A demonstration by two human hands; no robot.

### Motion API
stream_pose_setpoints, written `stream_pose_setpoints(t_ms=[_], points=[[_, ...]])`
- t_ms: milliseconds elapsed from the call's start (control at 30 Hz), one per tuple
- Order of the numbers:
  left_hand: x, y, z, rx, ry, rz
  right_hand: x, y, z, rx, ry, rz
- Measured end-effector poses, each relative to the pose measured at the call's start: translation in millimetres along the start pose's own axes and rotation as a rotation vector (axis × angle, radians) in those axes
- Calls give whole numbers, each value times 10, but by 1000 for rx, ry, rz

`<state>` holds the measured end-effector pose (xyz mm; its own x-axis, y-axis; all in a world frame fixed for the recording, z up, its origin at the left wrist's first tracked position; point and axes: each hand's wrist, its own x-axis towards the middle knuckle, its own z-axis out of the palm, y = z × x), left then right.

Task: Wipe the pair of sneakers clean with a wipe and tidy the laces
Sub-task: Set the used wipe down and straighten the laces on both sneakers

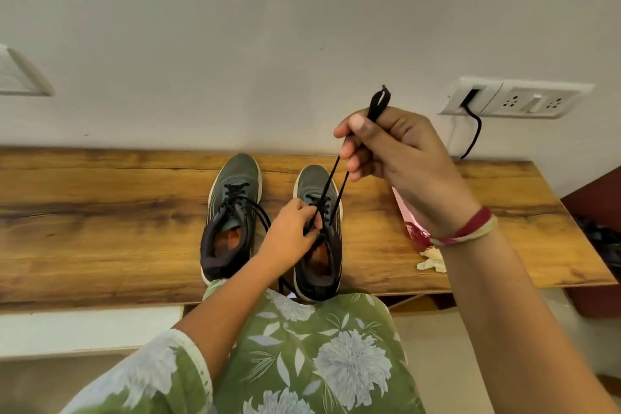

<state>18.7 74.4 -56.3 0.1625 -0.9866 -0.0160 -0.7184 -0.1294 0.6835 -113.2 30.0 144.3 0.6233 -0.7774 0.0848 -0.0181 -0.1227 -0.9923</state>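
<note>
Two grey-green sneakers stand side by side on the wooden worktop [100,212], toes toward the wall and heels at the near edge. The left sneaker [232,212] is untouched. Its black laces hang loose and loop out over its right side, toward the gap between the shoes.

The right sneaker [311,180] is being laced. The left hand [290,228] rests on the tongue area of this shoe, fingers curled, and pinches the lace at the upper eyelets. The right hand [396,148] is raised above and to the right of the shoe. Thumb and fingers are closed on the black lace [377,106]. Two strands run taut from this hand down to the eyelets. The lace ends stick up above the knuckles.

A red and cream wristband [467,228] sits on the right wrist. A crumpled pale wipe [431,261] lies on the worktop, right of the right sneaker and apart from it. A pink packet [408,217] lies just beyond the wipe, partly hidden by the right wrist.

A white socket panel [517,98] is fixed to the wall above the right end of the worktop. A black cable [475,134] hangs from it.
</note>
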Motion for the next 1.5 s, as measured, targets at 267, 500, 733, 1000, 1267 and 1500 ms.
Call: stream_pose_setpoints(t_ms=[267,500,733,1000,1267,1500], points=[[66,441,-343,-242,-70,134,-72,-157,12,-170,-57,-56],[72,569,-595,110,148,309,-136,-223,-50,-177,105,-77],[22,638,-635,339,244,137,-206,-257,-63,-493,126,-125],[36,645,-651,458,243,237,-222,-335,-208,-955,269,-251],[29,671,-658,399,351,332,-203,-222,-333,-760,344,-179],[67,950,-981,355,453,468,-155,-145,-318,-664,335,-173]])
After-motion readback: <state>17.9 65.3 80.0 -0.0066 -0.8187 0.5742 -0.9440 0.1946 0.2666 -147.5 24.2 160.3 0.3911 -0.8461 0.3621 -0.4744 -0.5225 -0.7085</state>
